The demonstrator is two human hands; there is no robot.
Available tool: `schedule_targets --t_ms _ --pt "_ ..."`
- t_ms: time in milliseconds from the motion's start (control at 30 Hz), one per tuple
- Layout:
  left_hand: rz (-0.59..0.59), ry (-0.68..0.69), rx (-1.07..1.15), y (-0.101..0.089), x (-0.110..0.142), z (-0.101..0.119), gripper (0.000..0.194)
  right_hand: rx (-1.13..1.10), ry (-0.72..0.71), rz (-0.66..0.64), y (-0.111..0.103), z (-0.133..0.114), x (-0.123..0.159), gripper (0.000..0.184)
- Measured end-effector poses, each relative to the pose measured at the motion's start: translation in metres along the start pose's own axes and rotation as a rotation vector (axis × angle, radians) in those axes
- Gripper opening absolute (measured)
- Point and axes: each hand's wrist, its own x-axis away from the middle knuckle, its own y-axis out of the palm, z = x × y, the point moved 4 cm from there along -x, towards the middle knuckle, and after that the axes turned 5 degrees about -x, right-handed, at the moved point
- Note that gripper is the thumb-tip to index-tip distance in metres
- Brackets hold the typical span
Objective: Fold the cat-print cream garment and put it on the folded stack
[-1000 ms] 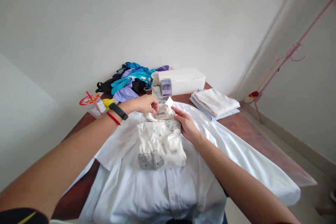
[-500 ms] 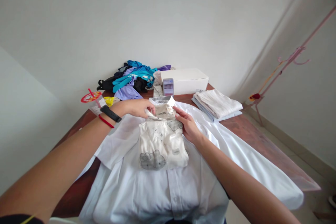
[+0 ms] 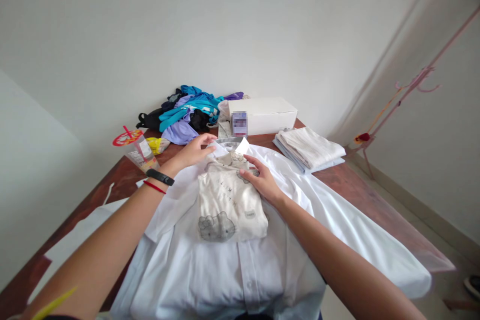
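Head view, and I've got the left hand (image 3: 195, 152) wide, thumb and fingers parted beside the collar (image 3: 243, 146), while the right hand (image 3: 266, 182) is spread too, thumb on the upper right edge of the folded printed garment (image 3: 228, 200), which lies on the front of the white shirt (image 3: 225, 270)! My worry: the cup (image 3: 140, 152) sits just behind that left wrist, so an outward elbow swing could tip it onto the cloth; and a tug at the collar could skew the folds, since the garment looks loose and soft. Underneath, a reddish-brown table (image 3: 363, 205); at the back, heaped clothes (image 3: 195, 110), a white box (image 3: 270, 115), a folded stack (image 3: 311, 147); off right, a pink stand (image 3: 416, 77) by pale walls (image 3: 240, 20)
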Motion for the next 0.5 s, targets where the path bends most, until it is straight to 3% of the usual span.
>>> schedule_targets --t_ms 67,167,367,500 --pt "0.165 -0.127 0.072 0.001 0.016 -0.007 0.045 0.015 0.041 0.003 0.0 0.004 0.0 0.067" --pt "0.229 -0.326 0.189 0.01 0.049 -0.021 0.048 -0.014 0.147 0.019 0.0 0.008 0.002 0.081" --pt "0.058 -0.42 0.394 0.029 0.096 -0.033 0.06 -0.059 0.319 -0.001 -0.008 0.01 0.004 0.109" --pt "-0.104 -0.475 0.381 0.04 0.105 -0.028 0.067 0.069 0.338 -0.057 -0.012 0.007 0.002 0.107"
